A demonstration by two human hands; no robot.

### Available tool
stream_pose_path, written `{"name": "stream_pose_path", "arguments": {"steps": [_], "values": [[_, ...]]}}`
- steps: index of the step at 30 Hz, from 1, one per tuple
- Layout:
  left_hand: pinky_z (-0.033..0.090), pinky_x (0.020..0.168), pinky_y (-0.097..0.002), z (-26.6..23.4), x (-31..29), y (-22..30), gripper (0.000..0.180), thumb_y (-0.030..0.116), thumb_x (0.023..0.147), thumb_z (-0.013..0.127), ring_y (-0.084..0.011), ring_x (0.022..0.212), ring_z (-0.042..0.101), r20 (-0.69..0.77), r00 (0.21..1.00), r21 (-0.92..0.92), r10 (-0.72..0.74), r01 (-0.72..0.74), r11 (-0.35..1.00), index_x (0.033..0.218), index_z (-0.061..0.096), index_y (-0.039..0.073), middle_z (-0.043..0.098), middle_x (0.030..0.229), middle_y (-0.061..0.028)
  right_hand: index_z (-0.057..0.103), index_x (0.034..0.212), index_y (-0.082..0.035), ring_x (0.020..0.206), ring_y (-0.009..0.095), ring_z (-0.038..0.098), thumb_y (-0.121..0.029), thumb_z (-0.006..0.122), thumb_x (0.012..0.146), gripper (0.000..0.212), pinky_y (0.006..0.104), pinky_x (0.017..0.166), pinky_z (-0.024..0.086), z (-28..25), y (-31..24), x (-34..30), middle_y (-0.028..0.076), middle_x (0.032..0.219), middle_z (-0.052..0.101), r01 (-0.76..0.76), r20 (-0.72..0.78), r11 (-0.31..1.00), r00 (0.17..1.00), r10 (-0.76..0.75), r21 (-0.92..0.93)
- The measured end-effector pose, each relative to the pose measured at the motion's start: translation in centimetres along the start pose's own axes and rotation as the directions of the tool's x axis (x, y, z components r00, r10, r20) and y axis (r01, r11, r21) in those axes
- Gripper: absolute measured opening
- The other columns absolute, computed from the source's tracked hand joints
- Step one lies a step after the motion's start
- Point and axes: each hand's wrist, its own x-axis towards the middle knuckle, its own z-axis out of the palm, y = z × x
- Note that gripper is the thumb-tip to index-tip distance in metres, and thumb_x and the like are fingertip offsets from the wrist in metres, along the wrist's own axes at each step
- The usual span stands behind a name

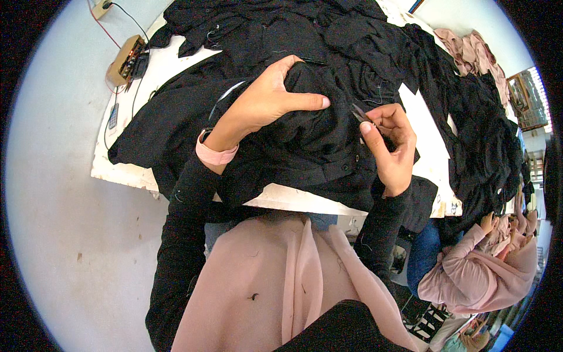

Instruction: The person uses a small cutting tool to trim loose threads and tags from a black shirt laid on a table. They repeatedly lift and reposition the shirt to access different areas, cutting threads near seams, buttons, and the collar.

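Note:
A black garment lies bunched in front of me, with small buttons along its near part. My left hand grips a raised fold of its cloth; the thumb lies on the near side and the other fingers are partly hidden behind the fabric. In my right hand is a small pair of dark thread snips, held between thumb and fingers. The blades point up and left toward the fold, close to the cloth; whether they touch it I cannot tell.
More black garments are heaped across the white table at the back and right. Pink cloth lies at the far right. A box with cables stands at the left edge. Another person sits to the right, handling pink cloth.

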Motion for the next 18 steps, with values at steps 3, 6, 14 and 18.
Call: {"name": "stream_pose_path", "arguments": {"steps": [3,6,14,18], "values": [[0.051,0.091,-0.0282,0.2,-0.1,0.0,0.049,0.010,0.078,0.083,-0.0136,0.098,0.065,-0.001,0.999,0.022,-0.033,0.033,0.999,0.120,0.060,0.000,0.069,0.108,-0.0059,0.060,0.098,0.000,0.079,0.010,0.061,-0.008,0.072,0.089,0.018,0.0246,0.073,0.047,0.5,-0.2,-0.1,0.005,0.086,0.066,0.070,-0.013,0.996,0.997,-0.071,-0.062],[0.051,0.091,-0.0282,0.2,-0.1,-0.1,0.049,0.010,0.078,0.083,-0.0134,0.097,0.065,0.010,1.000,0.049,-0.018,0.017,0.999,0.121,0.060,0.001,0.069,0.108,-0.0061,0.060,0.099,0.001,0.076,0.009,0.061,-0.008,0.072,0.088,0.019,0.0238,0.071,0.048,0.9,-0.2,0.0,0.005,0.085,0.066,0.131,-0.026,0.984,0.991,-0.135,-0.122],[0.048,0.098,-0.0312,0.2,0.7,-1.0,0.057,0.009,0.072,0.087,-0.0172,0.107,0.062,-0.093,0.985,0.244,0.147,-0.121,0.962,0.120,0.056,0.003,0.067,0.113,-0.0089,0.064,0.099,-0.002,0.068,0.006,0.053,-0.014,0.078,0.086,0.023,0.0218,0.062,0.041,1.5,0.8,1.1,-0.001,0.075,0.060,0.080,-0.051,0.995,0.995,-0.083,-0.053],[0.048,0.082,-0.0295,2.9,-4.1,-0.4,0.058,0.014,0.074,0.085,-0.0199,0.100,0.062,-0.183,0.731,0.729,0.657,-0.347,0.590,0.121,0.051,0.005,0.058,0.115,-0.0113,0.064,0.091,-0.005,0.063,0.001,0.038,-0.014,0.078,0.086,0.018,0.0217,0.056,0.031,2.0,2.3,3.3,-0.008,0.068,0.048,-0.033,0.020,0.999,0.999,0.033,0.027]]}}
